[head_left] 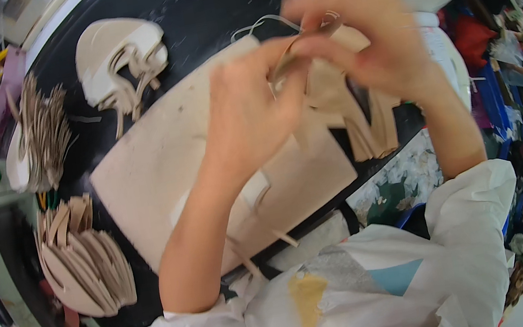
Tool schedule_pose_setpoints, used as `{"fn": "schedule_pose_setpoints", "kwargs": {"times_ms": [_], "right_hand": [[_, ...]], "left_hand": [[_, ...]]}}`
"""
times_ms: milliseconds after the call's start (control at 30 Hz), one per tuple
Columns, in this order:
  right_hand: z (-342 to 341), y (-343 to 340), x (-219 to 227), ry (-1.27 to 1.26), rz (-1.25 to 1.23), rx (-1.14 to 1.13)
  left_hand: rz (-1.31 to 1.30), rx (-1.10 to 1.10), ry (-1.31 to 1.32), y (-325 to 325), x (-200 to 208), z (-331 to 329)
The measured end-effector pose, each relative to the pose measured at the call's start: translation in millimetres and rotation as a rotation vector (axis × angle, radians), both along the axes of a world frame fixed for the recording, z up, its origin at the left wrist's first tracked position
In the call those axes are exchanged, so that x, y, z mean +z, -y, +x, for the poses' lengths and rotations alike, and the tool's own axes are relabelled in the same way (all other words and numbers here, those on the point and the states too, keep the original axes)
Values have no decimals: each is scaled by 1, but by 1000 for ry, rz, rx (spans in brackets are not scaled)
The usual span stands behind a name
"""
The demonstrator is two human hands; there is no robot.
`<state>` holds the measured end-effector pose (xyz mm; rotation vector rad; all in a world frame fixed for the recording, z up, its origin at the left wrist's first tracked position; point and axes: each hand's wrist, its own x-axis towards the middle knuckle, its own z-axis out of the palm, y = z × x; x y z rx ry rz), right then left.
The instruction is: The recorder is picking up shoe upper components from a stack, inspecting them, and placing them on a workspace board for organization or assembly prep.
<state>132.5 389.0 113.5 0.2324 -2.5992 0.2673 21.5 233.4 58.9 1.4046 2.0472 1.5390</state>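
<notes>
Over the table, my left hand [243,111] and my right hand [375,36] come together on a small tan strip [286,58], which looks like a cut leather or fabric piece. My left fingers pinch its near end. The right hand is smeared by motion, but its thumb and fingers close on the strip's other end. Below them lies a large beige board [147,175], tilted on the table. On it, partly hidden by my left forearm, is a white and beige cut piece [255,188]. More tan cut pieces [364,123] lie under my right hand.
A stack of curved cream and tan pieces [112,43] sits at the far left of the black table [203,8]. Two more bundles, an upper one [42,136] and a lower one [91,273], stand by a green-grey machine frame [16,298]. Clutter [522,122] fills the right side.
</notes>
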Motion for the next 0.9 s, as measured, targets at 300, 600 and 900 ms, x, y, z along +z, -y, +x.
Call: {"fn": "schedule_pose_setpoints", "kwargs": {"times_ms": [300, 600, 900], "right_hand": [[13, 68, 5, -129, -917, 62], [-27, 120, -54, 503, -1257, -215], [-53, 135, -141, 483, -868, -327]], "left_hand": [[164, 91, -239, 123, 67, -18], [-110, 465, 582, 174, 4, 13], [-272, 552, 12, 183, -89, -5]]}}
